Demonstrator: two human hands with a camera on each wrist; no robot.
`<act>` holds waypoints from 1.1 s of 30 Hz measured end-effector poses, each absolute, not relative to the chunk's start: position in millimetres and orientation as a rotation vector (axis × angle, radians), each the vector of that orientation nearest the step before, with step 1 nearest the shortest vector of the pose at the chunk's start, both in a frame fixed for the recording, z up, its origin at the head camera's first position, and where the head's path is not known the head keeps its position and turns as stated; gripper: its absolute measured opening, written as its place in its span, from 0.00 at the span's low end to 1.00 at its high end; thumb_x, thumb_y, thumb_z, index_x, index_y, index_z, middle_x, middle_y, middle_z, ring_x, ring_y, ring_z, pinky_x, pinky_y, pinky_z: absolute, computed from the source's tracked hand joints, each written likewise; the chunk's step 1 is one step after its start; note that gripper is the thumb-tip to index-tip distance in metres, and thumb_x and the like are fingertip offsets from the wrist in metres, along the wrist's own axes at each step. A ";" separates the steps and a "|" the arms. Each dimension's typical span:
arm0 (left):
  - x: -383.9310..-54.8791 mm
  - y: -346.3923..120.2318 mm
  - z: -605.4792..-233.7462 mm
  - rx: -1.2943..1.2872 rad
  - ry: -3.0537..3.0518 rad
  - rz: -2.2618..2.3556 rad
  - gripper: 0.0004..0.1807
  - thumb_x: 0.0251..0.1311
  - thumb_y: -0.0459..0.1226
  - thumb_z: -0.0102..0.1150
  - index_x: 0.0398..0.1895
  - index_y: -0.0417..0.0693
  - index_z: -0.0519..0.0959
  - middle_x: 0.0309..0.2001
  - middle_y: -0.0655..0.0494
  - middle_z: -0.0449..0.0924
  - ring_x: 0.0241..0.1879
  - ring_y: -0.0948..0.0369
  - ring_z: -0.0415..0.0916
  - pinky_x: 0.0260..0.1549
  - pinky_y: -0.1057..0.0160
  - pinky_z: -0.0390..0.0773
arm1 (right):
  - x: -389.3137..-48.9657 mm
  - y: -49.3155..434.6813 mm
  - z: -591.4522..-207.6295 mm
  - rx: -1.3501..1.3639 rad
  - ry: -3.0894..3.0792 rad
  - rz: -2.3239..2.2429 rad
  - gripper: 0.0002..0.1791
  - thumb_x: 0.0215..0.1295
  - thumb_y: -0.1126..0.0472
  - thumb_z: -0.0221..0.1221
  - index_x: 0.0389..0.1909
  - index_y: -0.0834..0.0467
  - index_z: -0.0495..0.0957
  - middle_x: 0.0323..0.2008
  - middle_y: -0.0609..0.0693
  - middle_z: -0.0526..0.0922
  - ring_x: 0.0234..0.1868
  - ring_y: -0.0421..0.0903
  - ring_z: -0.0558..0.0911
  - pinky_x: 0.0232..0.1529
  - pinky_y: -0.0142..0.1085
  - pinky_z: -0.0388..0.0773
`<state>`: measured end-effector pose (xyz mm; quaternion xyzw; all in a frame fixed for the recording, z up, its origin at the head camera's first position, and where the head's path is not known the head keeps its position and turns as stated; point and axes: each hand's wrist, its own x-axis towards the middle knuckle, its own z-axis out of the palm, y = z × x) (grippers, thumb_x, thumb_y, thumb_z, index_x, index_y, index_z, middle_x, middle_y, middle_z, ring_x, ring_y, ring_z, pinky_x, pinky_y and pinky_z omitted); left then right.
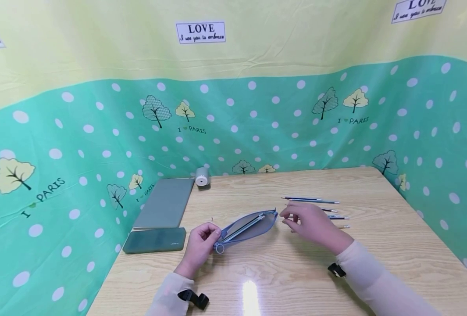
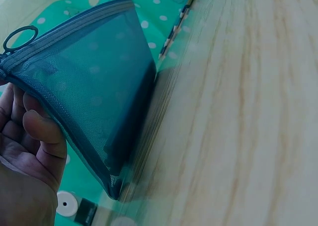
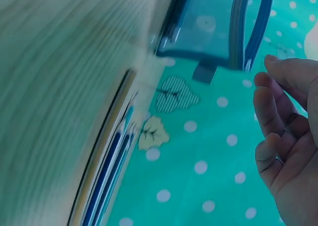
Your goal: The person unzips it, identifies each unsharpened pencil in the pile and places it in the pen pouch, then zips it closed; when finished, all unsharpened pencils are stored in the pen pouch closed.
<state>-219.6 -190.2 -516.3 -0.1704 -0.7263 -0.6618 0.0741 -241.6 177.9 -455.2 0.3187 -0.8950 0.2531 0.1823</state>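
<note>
A blue zip pencil pouch (image 1: 270,223), partly see-through mesh, stands unzipped over the middle of the table. Several pencils (image 1: 244,229) lie inside it. My left hand (image 1: 201,242) pinches the pouch's left corner between thumb and fingers, beside the round zip pull (image 1: 219,249). In the left wrist view the pouch (image 2: 94,82) spreads out from that hand, its lower edge close to the wood. My right hand (image 1: 312,219) hovers just off the pouch's right end with fingers loosely bent. Nothing shows between those fingers in the right wrist view, where the hand (image 3: 293,121) is apart from the pouch.
Several more pencils (image 1: 329,202) lie on the table under and behind my right hand. On the left are a dark green case (image 1: 154,240) and a flat grey board (image 1: 166,204). A small white cylinder with a hole (image 1: 202,177) stands at the back, near the patterned curtain (image 1: 225,153).
</note>
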 end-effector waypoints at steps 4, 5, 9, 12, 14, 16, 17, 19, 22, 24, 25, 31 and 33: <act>-220.4 -190.5 -517.3 -0.512 -2.184 -1.975 0.06 0.72 0.32 0.62 0.35 0.38 0.83 0.26 0.55 0.76 0.20 0.66 0.68 0.15 0.69 0.69 | -238.4 194.7 -460.1 0.808 -2.609 0.714 0.09 0.64 0.61 0.73 0.40 0.44 0.88 0.35 0.33 0.82 0.31 0.34 0.78 0.28 0.30 0.75; -220.7 -190.6 -517.5 -0.512 -2.185 -1.972 0.06 0.72 0.32 0.62 0.35 0.38 0.83 0.26 0.55 0.76 0.20 0.66 0.68 0.15 0.69 0.69 | -238.0 198.9 -462.1 0.791 -2.629 0.714 0.09 0.65 0.61 0.73 0.40 0.43 0.87 0.35 0.33 0.81 0.31 0.34 0.78 0.29 0.31 0.75; -221.2 -190.4 -518.3 -0.518 -2.187 -1.972 0.06 0.72 0.32 0.62 0.35 0.38 0.83 0.26 0.54 0.75 0.21 0.65 0.68 0.15 0.69 0.69 | -236.4 214.9 -468.8 0.725 -2.689 0.723 0.09 0.65 0.61 0.72 0.41 0.43 0.87 0.36 0.33 0.81 0.32 0.36 0.78 0.29 0.32 0.75; -221.9 -190.3 -518.9 -0.525 -2.185 -1.978 0.06 0.72 0.32 0.62 0.36 0.38 0.83 0.26 0.53 0.76 0.20 0.66 0.68 0.15 0.69 0.69 | -237.0 226.0 -472.6 0.684 -2.702 0.745 0.10 0.65 0.62 0.72 0.41 0.43 0.88 0.37 0.34 0.82 0.32 0.36 0.77 0.29 0.32 0.75; -222.4 -190.4 -519.5 -0.528 -2.181 -1.977 0.06 0.72 0.32 0.62 0.36 0.38 0.83 0.26 0.53 0.76 0.21 0.66 0.68 0.15 0.69 0.69 | -238.5 233.0 -474.6 0.663 -2.708 0.758 0.09 0.65 0.62 0.72 0.42 0.45 0.88 0.37 0.34 0.82 0.32 0.35 0.76 0.29 0.32 0.75; -222.6 -190.4 -519.7 -0.526 -2.179 -1.972 0.06 0.72 0.32 0.62 0.35 0.38 0.83 0.26 0.54 0.76 0.21 0.66 0.68 0.16 0.69 0.69 | -240.7 239.1 -476.5 0.640 -2.713 0.763 0.09 0.65 0.63 0.72 0.42 0.47 0.89 0.37 0.35 0.83 0.32 0.35 0.77 0.29 0.33 0.76; -222.7 -190.3 -519.8 -0.525 -2.179 -1.968 0.06 0.72 0.31 0.62 0.35 0.38 0.83 0.26 0.54 0.77 0.21 0.66 0.68 0.16 0.69 0.70 | -242.1 242.5 -477.7 0.630 -2.717 0.764 0.08 0.65 0.63 0.72 0.42 0.48 0.89 0.37 0.36 0.83 0.32 0.35 0.77 0.30 0.33 0.77; -222.7 -190.3 -519.8 -0.523 -2.179 -1.963 0.06 0.72 0.31 0.62 0.35 0.38 0.83 0.26 0.55 0.77 0.22 0.66 0.69 0.17 0.69 0.70 | -244.2 249.1 -479.5 0.608 -2.730 0.770 0.08 0.65 0.64 0.72 0.42 0.50 0.89 0.37 0.37 0.84 0.33 0.36 0.77 0.31 0.34 0.77; -223.0 -190.8 -520.0 -0.519 -2.177 -1.961 0.06 0.72 0.31 0.62 0.35 0.38 0.83 0.26 0.55 0.77 0.22 0.66 0.69 0.17 0.69 0.70 | -246.4 258.2 -482.0 0.562 -2.765 0.774 0.07 0.65 0.62 0.72 0.43 0.51 0.89 0.38 0.38 0.84 0.33 0.38 0.78 0.32 0.35 0.77; -223.3 -191.3 -520.4 -0.519 -2.176 -1.959 0.06 0.72 0.31 0.62 0.35 0.38 0.83 0.26 0.55 0.77 0.21 0.66 0.69 0.16 0.69 0.70 | -247.2 263.3 -483.3 0.536 -2.797 0.767 0.07 0.65 0.62 0.72 0.43 0.51 0.89 0.38 0.39 0.84 0.33 0.40 0.77 0.32 0.36 0.76; -223.5 -191.5 -520.6 -0.521 -2.176 -1.957 0.06 0.72 0.31 0.62 0.35 0.38 0.83 0.26 0.55 0.77 0.21 0.66 0.68 0.16 0.69 0.70 | -247.4 265.4 -483.9 0.523 -2.817 0.762 0.07 0.65 0.61 0.72 0.43 0.51 0.89 0.37 0.39 0.84 0.32 0.40 0.76 0.32 0.36 0.76; -223.4 -191.8 -520.6 -0.529 -2.182 -1.959 0.06 0.72 0.31 0.62 0.35 0.38 0.83 0.26 0.55 0.76 0.20 0.66 0.68 0.15 0.68 0.70 | -248.6 275.7 -488.1 0.502 -2.893 0.735 0.07 0.65 0.62 0.72 0.42 0.52 0.89 0.36 0.40 0.82 0.32 0.40 0.74 0.31 0.36 0.74; -223.2 -191.7 -520.4 -0.522 -2.185 -1.960 0.06 0.72 0.31 0.62 0.35 0.38 0.83 0.26 0.55 0.76 0.20 0.66 0.68 0.15 0.68 0.70 | -249.2 278.2 -489.6 0.504 -2.902 0.705 0.07 0.65 0.62 0.72 0.42 0.52 0.89 0.36 0.40 0.81 0.31 0.39 0.74 0.31 0.36 0.74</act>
